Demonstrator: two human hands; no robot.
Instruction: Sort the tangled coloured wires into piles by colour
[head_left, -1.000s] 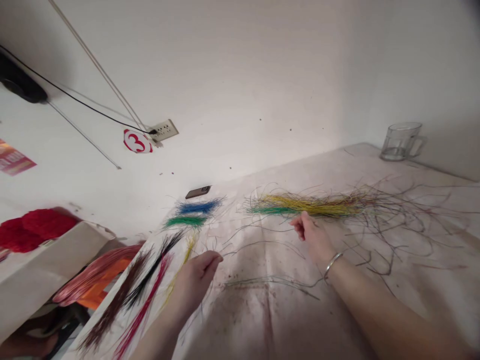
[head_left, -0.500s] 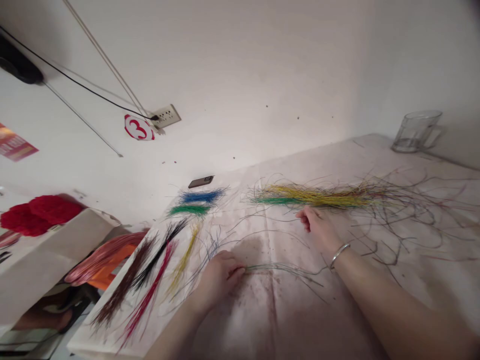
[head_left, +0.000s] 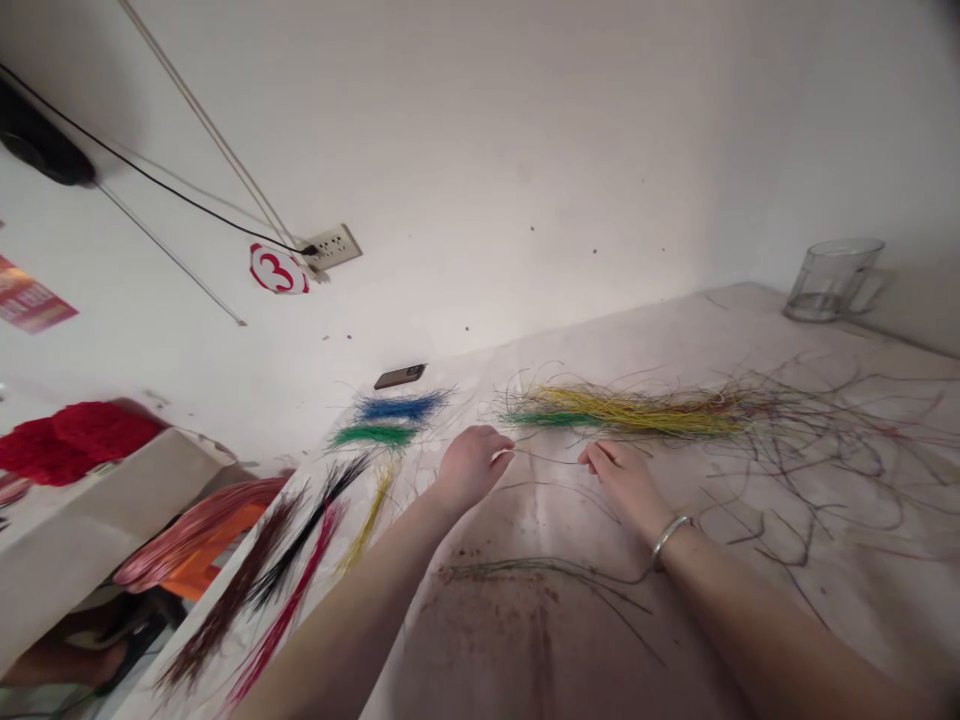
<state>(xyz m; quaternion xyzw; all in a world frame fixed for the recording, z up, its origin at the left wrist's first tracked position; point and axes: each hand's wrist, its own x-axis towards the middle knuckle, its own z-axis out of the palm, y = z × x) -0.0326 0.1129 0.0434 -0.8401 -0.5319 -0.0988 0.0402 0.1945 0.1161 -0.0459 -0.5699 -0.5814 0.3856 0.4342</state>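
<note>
My left hand [head_left: 474, 466] is closed in a pinch at one end of a thin dark wire [head_left: 547, 458]. The wire stretches across to my right hand [head_left: 619, 475], whose fingertips are also pressed together on it. Just beyond both hands lies a long bundle of yellow wires [head_left: 645, 412] with green wires [head_left: 555, 419] along its near side. Nearer to me, a small bunch of greenish wires [head_left: 525, 566] rests on the cloth. Loose tangled wires [head_left: 810, 450] spread out to the right of the yellow bundle.
On the left lie sorted bunches of blue [head_left: 401, 407], green [head_left: 373, 435], black [head_left: 311, 530], red [head_left: 296, 610], brown [head_left: 240, 590] and yellow wires [head_left: 369, 520]. A phone [head_left: 400, 377] lies by the wall; a glass mug [head_left: 832, 282] stands at the far right.
My left hand has left the greenish bunch and moved up and right to the thin wire. My right hand has shifted slightly down and left in view.
</note>
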